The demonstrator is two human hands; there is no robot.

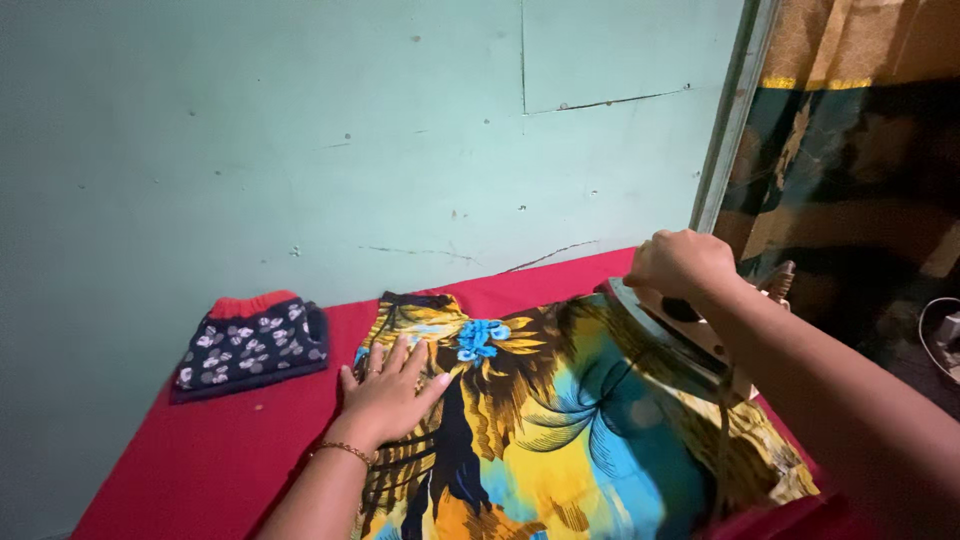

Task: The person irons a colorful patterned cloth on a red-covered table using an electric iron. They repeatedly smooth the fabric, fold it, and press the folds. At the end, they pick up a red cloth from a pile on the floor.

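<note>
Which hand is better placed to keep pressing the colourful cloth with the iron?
Right hand: it already grips the iron on the cloth. Left hand lies flat, holding it down.

A small folded garment (250,347), dark with pale flower prints and a red band along its far edge, lies on the left part of the desk (190,460), which is covered in red cloth and pushed against the wall. That wall (300,140) is pale green, marked with scuffs, thin cracks and a few small holes. To the right, past a pale metal door frame (735,110), hangs a curtain (860,120) in gold, brown and dark green bands, and a white cable (935,330) curls near the right edge, too dim to tell more.
</note>
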